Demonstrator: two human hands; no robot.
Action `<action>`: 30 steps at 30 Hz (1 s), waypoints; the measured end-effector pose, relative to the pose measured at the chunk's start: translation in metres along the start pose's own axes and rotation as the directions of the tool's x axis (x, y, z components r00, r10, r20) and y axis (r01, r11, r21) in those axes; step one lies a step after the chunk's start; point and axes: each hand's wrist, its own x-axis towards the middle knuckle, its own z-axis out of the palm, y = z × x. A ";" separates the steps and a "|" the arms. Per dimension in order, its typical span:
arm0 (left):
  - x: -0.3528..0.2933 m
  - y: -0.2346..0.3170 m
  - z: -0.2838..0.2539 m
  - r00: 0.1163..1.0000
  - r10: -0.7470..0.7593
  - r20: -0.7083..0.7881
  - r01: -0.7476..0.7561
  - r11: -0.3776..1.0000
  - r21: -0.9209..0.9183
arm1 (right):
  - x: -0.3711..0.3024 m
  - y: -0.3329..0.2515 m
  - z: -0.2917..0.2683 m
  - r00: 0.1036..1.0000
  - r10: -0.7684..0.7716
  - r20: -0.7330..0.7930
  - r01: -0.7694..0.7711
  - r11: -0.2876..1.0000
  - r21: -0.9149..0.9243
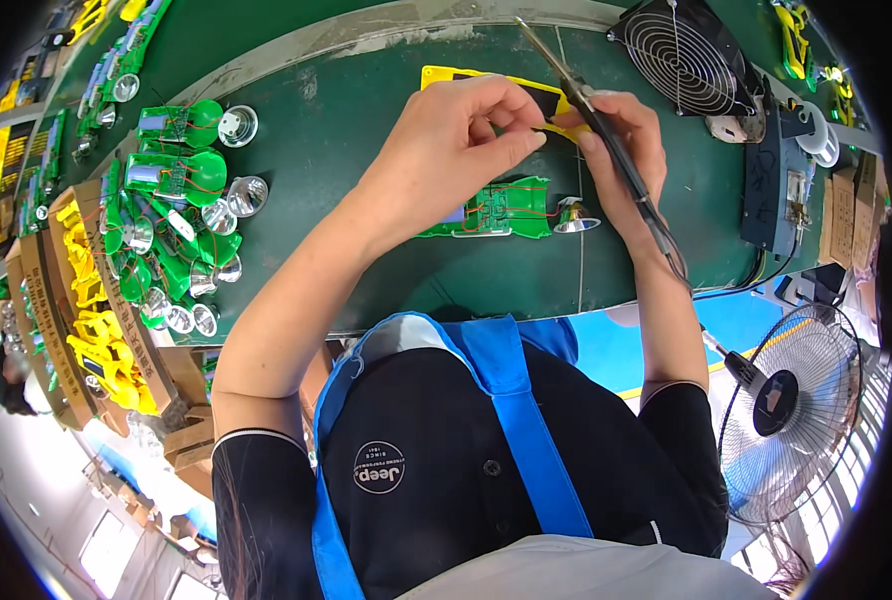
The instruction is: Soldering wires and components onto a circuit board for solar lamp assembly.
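Observation:
My right hand (624,150) holds a soldering iron (616,150) with a dark handle, its metal tip pointing up and to the left, away from the work. The thumb and fingers of my left hand (466,130) are pinched together close to my right fingertips; whatever they grip is too small to make out. Beneath both hands lies a yellow plastic casing (444,75) with a dark panel, partly hidden by them. Nearer to me, a green half-shell (516,210) carries a circuit board and red wires. A silver lamp reflector (576,217) sits at its right end.
Several green shells with reflectors (181,175) are piled at the left, beside a cardboard box (131,330) of yellow casings. At the back right stands a black fan with a round grille (678,58), near a dark soldering station (766,195). A floor fan (791,405) is right of me.

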 end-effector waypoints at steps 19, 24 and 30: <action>-0.009 -0.008 -0.030 0.994 -0.097 0.054 0.067 0.910 0.408 | -0.024 -0.041 -0.041 0.916 0.391 -0.087 -0.368 0.907 0.202; 0.011 -0.013 -0.035 0.913 0.355 0.202 -0.386 0.585 0.713 | -0.016 -0.033 -0.036 0.808 0.589 0.020 -0.549 0.738 0.392; 0.026 -0.006 -0.036 0.890 0.186 0.417 -0.452 0.490 0.746 | -0.017 -0.032 -0.028 0.801 0.598 -0.026 -0.568 0.774 0.280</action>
